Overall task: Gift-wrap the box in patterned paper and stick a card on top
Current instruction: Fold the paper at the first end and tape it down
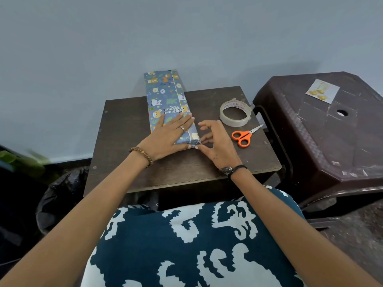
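A long flat box wrapped in blue animal-print paper (165, 94) lies lengthwise on the small dark table (128, 121), its far end reaching past the table's back edge. My left hand (167, 135) presses flat on the box's near end, fingers spread. My right hand (215, 141) is just right of the near corner, thumb and fingertips touching the paper's edge there. A small card with yellow ornaments (322, 91) lies on the brown plastic stool (331, 141) to the right.
A roll of clear tape (235, 113) and orange-handled scissors (244, 135) lie on the table's right side. A black plastic bag (62, 195) sits on the floor at left. A blue-and-white patterned cushion (196, 245) rests on my lap.
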